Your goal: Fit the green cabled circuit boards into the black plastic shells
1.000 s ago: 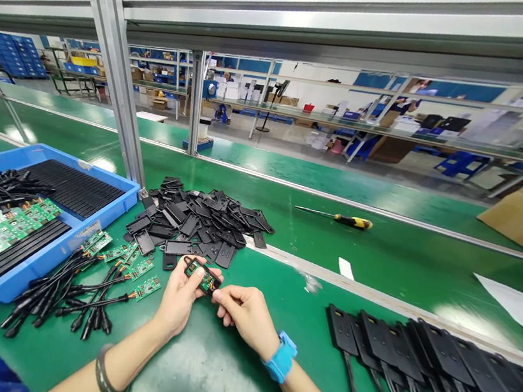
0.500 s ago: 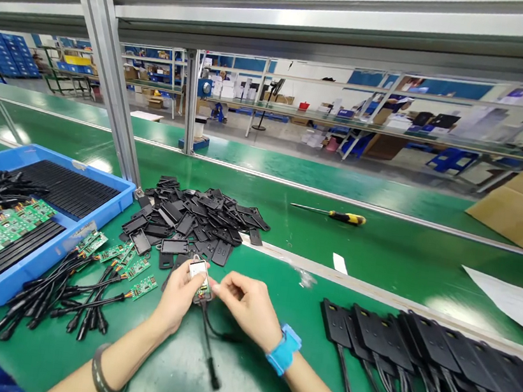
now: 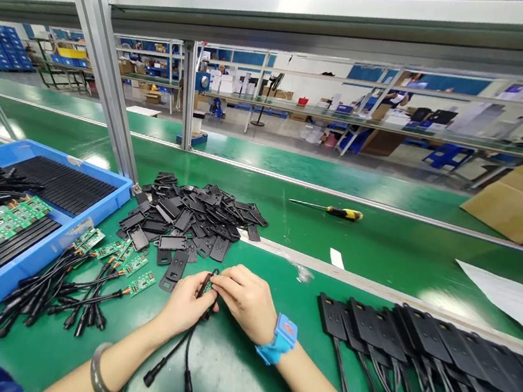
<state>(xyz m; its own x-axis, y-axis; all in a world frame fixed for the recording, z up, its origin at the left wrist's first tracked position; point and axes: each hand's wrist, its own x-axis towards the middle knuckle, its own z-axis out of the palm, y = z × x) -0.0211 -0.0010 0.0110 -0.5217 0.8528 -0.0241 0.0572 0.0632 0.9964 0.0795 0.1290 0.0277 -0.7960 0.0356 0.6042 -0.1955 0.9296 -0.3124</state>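
My left hand (image 3: 185, 307) is closed around a small black plastic case (image 3: 204, 286), turned partly on edge. A strip of green circuit board (image 3: 208, 288) shows inside the case. Two black cables (image 3: 188, 348) hang from its lower end and finish in round connectors. The fingers of my right hand (image 3: 247, 302) are pinched together on the right side of the same case; their tips hide part of it. Just beyond my hands lies a heap of loose black case halves (image 3: 206, 211). To the left, several green boards with cables (image 3: 140, 283) rest on the bench.
A blue tray (image 3: 120, 193) at left holds boards, cables and black parts. Cased units with cables (image 3: 430, 340) lie in a row at right. Farther back are a yellow-black screwdriver (image 3: 344, 213), a cardboard box (image 3: 520, 204) and white paper (image 3: 508, 302). A metal post (image 3: 99, 59) rises at left.
The case has been tilted from face-up to partly on edge, and its cables have swung left. My right hand has moved in closer, its fingertips now against the case.
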